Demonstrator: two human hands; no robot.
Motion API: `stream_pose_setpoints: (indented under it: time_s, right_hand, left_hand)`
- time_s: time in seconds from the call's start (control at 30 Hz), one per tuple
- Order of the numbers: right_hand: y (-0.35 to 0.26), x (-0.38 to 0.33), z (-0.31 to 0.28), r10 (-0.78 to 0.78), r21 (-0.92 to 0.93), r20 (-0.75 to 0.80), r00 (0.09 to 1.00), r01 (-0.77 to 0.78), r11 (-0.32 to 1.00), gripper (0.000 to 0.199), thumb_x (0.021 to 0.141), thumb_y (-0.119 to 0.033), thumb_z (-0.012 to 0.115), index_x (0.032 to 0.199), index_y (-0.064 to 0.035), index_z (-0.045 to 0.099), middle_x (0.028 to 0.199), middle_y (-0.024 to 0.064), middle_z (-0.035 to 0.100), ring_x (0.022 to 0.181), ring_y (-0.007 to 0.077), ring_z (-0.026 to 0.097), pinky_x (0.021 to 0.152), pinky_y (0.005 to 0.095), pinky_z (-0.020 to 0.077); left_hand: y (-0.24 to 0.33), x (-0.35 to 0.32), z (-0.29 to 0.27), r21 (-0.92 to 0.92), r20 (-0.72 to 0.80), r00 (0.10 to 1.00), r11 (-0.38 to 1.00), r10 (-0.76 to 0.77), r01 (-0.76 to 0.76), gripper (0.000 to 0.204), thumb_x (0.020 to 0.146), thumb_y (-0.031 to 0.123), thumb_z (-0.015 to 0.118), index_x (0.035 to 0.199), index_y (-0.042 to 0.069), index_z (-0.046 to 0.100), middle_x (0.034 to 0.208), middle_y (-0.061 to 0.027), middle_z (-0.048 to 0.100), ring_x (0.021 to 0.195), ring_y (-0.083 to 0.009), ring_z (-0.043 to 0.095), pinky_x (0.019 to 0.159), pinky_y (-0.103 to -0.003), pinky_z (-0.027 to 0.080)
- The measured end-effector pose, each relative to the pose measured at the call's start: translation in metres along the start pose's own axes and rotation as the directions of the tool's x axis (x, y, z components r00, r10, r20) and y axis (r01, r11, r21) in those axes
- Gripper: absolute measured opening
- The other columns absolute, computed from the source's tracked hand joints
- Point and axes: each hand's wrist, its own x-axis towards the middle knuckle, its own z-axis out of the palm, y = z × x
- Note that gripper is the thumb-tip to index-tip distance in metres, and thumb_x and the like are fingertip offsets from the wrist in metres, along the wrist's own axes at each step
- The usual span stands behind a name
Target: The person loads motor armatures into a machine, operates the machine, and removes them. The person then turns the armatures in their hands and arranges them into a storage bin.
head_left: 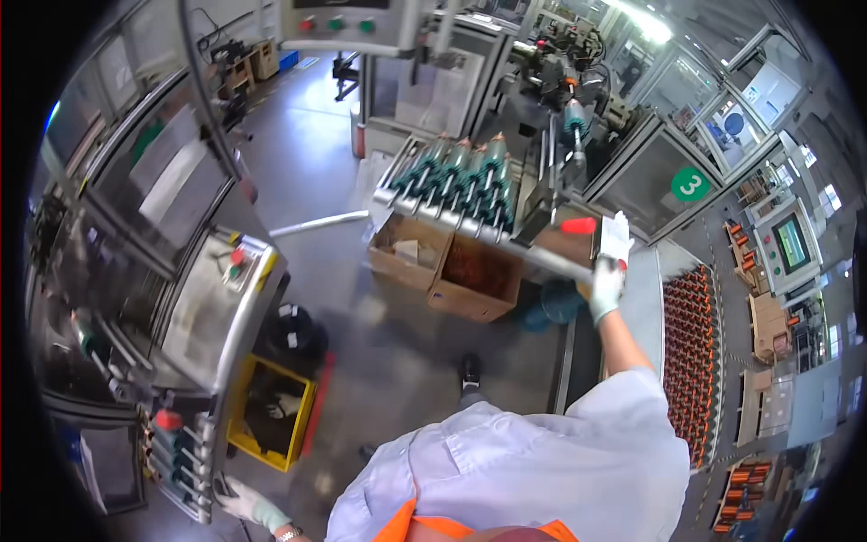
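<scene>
Rotors fill the sloped rack (452,185) in teal rows, more copper-wound ones (691,334) wait at right, while the gloved right hand (607,285) grips a white card (616,237) beside it and the left hand (246,502) rests open-fingered on a lower rack (176,461).

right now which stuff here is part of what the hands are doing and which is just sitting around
In hand:
- right hand, gloved, at the sloped metal rack
- green wound rotors on that rack
- left hand, gloved, by the lower-left rack

Lying about:
- two open cardboard boxes
- yellow bin
- tray of copper coils
</scene>
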Motion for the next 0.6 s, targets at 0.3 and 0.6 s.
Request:
stream_pose_setpoints:
  time_s: [0.3,0.6]
  right_hand:
    - [-0.161,0.369,0.18,-0.034,0.731,0.613,0.789,-0.551,0.402,0.034,0.092,-0.039,0.066,0.111,-0.0101,0.066,0.094,0.0064,0.066,0.079,0.0194,0.061,0.071,0.0346,0.0509]
    - [-0.167,0.473,0.279,-0.185,0.574,0.802,0.567,-0.819,-0.019,0.021,0.092,-0.022,0.061,0.074,-0.0153,0.054,0.057,-0.0051,0.048,0.043,0.0071,0.038,0.039,0.0224,0.0324]
  left_hand:
    - [0.382,-0.167,-0.003,-0.562,0.212,0.932,0.817,0.295,-0.131,0.05,0.098,0.024,0.059,0.136,-0.006,0.05,0.137,-0.02,0.054,0.128,-0.0311,0.049,0.112,-0.042,0.034]
    - [0.617,-0.277,-0.044,-0.837,0.542,0.299,0.535,0.786,0.11,0.051,0.091,0.03,0.059,0.13,-0.002,0.057,0.126,-0.0158,0.063,0.119,-0.025,0.059,0.104,-0.037,0.044]
